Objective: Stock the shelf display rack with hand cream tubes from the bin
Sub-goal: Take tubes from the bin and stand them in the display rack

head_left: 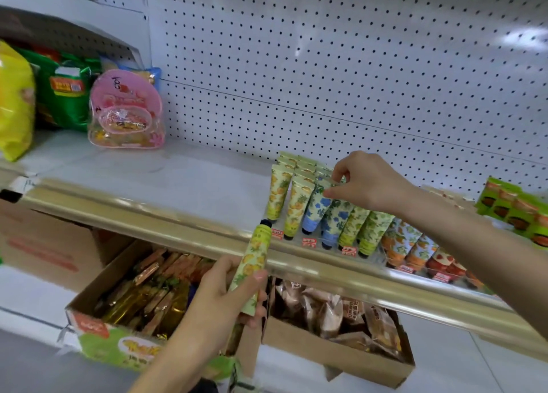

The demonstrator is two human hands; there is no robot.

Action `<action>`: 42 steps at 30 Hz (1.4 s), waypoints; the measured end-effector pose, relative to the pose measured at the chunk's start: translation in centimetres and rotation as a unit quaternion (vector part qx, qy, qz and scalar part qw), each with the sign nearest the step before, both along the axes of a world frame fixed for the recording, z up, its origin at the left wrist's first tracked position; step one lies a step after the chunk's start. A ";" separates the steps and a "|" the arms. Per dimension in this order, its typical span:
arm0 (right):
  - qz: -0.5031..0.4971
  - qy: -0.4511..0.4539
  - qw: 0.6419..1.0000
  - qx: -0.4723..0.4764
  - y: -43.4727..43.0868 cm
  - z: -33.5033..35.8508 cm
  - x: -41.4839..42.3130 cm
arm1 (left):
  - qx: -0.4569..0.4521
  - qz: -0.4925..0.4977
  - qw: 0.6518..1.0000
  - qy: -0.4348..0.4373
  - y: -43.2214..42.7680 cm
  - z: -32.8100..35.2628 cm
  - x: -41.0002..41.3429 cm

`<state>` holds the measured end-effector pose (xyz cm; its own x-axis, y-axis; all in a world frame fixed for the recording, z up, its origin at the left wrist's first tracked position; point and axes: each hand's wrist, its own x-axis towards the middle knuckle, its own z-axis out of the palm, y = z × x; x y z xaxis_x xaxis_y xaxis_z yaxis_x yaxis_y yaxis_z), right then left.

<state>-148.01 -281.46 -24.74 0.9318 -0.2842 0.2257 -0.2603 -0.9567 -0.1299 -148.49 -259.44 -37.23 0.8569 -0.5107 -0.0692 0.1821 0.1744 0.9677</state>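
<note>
Hand cream tube, yellow-flowered with a black cap pointing up, sits low in the middle of the frame, clamped in the left hand; the fingers wrap its lower half near the flat crimped end. It looks light and slim, a soft plastic body that would dent under a hard squeeze, with a glossy skin that could slip. The firmest places to hold are likely the cap shoulder and the crimp, so a light pinch on the mid-body or crimp should do.

Beneath it, at the lower part of the frame, two open cardboard boxes hold wrapped snacks. No bin of tubes can be picked out.

Just above runs the gold shelf edge, and behind it, right of centre, stands the display rack, tubes leaning cap-down in rows by pattern. The yellow rows stand at the rack's left end, the likely home for the held tube, which would need turning cap-down to match.

Right hand reaches in from the right, its fingers pinched together on the top edge of a tube in the blue-and-green rows, seemingly straightening it.

Farther back, at upper left, sit a pink pouch and snack bags against the pegboard.
</note>
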 end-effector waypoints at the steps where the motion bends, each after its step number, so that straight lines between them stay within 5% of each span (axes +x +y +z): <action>1: -0.002 0.004 1.000 -0.001 0.1 -0.1 0.1 | -0.002 0.000 1.000 0.001 0.0 0.0 0.1; 29: 0.008 0.042 0.999 0.016 0.3 0.0 0.7 | 0.014 0.013 1.000 -0.004 1.2 -0.1 0.8; 34: 0.075 -0.002 0.994 0.084 1.2 2.2 -1.9 | 0.024 0.014 0.999 -0.020 1.4 0.5 0.9; 37: 0.166 0.058 0.966 0.188 2.5 1.9 -3.3 | 0.017 0.006 1.000 -0.025 1.0 1.2 0.5; 42: 0.226 0.151 0.941 0.200 3.7 -0.5 -4.1 | 0.007 -0.013 0.999 -0.032 0.0 2.2 -0.8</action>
